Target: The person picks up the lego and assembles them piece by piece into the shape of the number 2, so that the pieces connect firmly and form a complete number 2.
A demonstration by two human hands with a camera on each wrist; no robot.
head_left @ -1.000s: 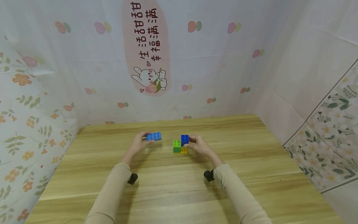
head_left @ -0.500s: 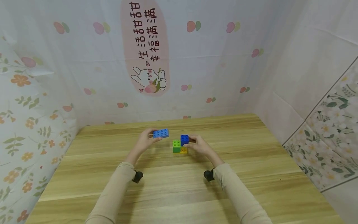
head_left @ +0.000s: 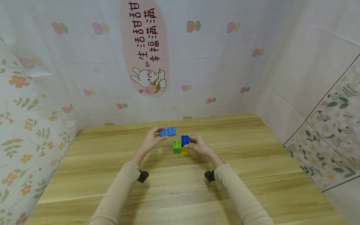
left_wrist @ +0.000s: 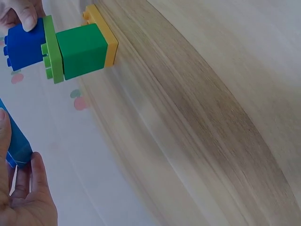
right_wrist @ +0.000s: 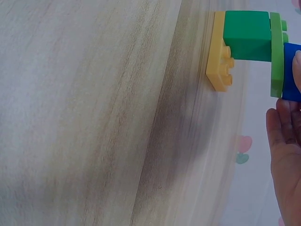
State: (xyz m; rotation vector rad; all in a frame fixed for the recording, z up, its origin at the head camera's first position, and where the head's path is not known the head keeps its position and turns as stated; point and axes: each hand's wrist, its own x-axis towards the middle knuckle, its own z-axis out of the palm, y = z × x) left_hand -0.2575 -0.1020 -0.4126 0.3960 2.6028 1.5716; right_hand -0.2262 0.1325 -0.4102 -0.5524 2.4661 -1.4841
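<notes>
My left hand [head_left: 152, 138] grips a light blue toy building brick [head_left: 167, 132] by its left end, studs up, above the table. In the left wrist view that brick [left_wrist: 19, 143] is partly cut off. A small brick stack stands to its right: a yellow brick [right_wrist: 217, 56] at the bottom, a green block [right_wrist: 247, 35] on it, then a thin light green brick [left_wrist: 53, 49]. On the overhanging part of the light green brick sits a dark blue block [left_wrist: 26, 44]. My right hand [head_left: 200, 145] pinches this dark blue block between thumb and fingers. The light blue brick is apart from the stack.
The wooden table [head_left: 180, 187] reaches up to a white printed curtain [head_left: 208, 78] behind the stack. Floral cloth [head_left: 25, 140] hangs at the left, and another panel [head_left: 332, 134] at the right. A black wrist device [head_left: 143, 176] sits at each cuff.
My left hand has carried the light blue brick rightward and slightly away from me, closer to the stack. The right hand and the stack stay in place.
</notes>
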